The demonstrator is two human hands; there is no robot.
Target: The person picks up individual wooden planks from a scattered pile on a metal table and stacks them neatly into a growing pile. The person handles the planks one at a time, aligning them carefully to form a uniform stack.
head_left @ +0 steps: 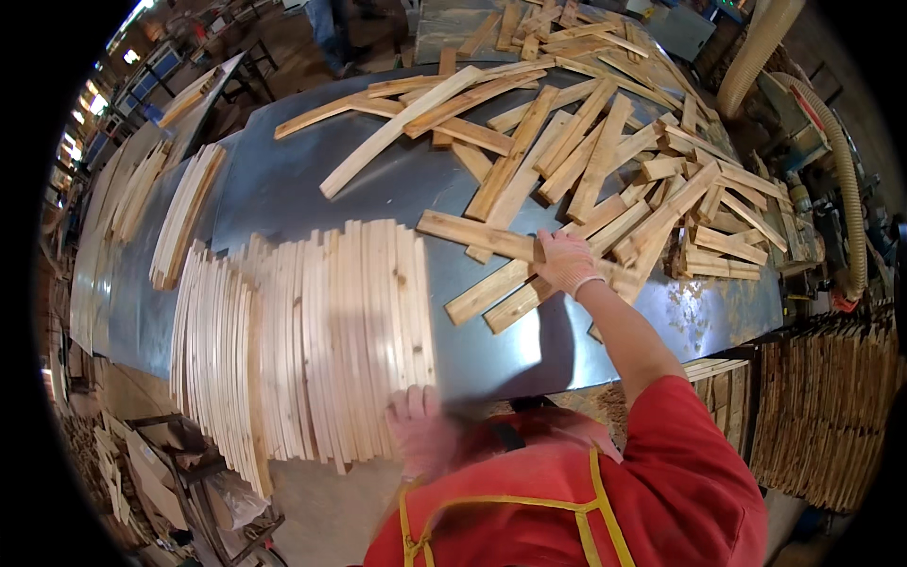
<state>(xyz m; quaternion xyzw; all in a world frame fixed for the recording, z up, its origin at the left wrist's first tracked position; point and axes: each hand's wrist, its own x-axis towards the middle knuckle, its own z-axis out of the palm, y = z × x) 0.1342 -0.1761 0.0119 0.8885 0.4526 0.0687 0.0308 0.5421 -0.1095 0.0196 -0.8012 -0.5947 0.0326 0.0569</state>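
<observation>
My right hand (567,263), in a pale pink glove, is closed over the right end of a wooden slat (477,234) on the metal-topped table. Under and beside it lie more loose slats, among them one (489,291) pointing toward the near left. My left hand (418,430), gloved too and slightly blurred, is at the near right corner of a row of pale slats (321,331) standing close side by side. Its fingers look outstretched against the slat ends, and part of the palm is hard to make out.
A loose heap of slats (605,142) covers the table's far right. A small bundle of slats (187,213) lies left of the row. A ribbed hose (846,180) hangs at the right, above stacked boards (827,416). Beyond the table stands another person (331,38).
</observation>
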